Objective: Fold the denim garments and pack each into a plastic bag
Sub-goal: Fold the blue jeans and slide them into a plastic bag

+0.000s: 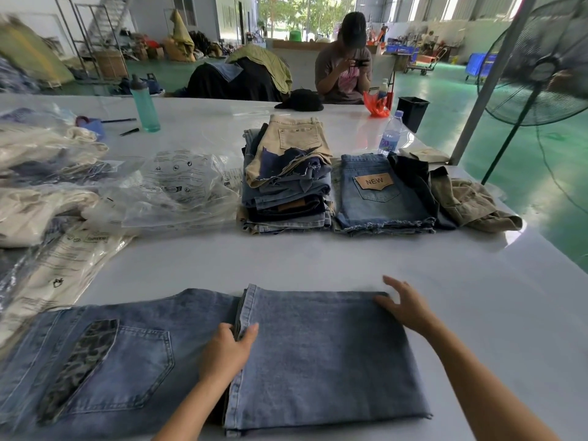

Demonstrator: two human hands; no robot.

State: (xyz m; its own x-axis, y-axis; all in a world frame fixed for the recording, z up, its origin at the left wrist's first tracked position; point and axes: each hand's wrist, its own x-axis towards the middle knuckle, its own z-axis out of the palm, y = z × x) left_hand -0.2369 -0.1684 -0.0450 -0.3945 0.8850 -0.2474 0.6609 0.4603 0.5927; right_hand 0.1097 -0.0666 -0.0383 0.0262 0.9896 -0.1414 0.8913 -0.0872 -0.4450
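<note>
Hands worked the fold: the left hand (228,351) pinched the hem edge of the folded-over leg, thumb on top, while the right hand (405,305) lay open with straight fingers pressing the far fold corner. The jeans (133,354) lay flat on the near tabletop (318,259), legs doubled toward the pocket. If the pinch slipped, the layers could skew and the fold would bulge. Plastic bags (178,186) waited well apart, beside the stack of folded denim (286,192).

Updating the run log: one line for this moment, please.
step: folding jeans | left hand: pinches hem | right hand: flat on fold | bagging: pending
</note>
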